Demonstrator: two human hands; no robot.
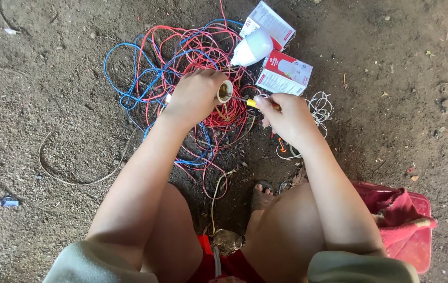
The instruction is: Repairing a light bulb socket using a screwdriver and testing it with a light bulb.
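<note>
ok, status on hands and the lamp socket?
Left hand grips lamp socket. Right hand holds yellow-handled screwdriver, tip at socket. Red and blue wire tangle underneath; bulb beside.

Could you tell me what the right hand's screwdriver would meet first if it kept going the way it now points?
Most likely the lamp socket held by the left hand: the screwdriver in the right hand points left at its open brass mouth, the tip apparently just at it.

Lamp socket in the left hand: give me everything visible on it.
The lamp socket is a small round holder with a pale cream, plastic-looking shell and a brassy metal threaded insert inside. Its open mouth faces up toward the camera. The left hand grips it from the side, above the tangle of red and blue wires. A yellow-handled screwdriver, held in the right hand, points at its edge.
</note>
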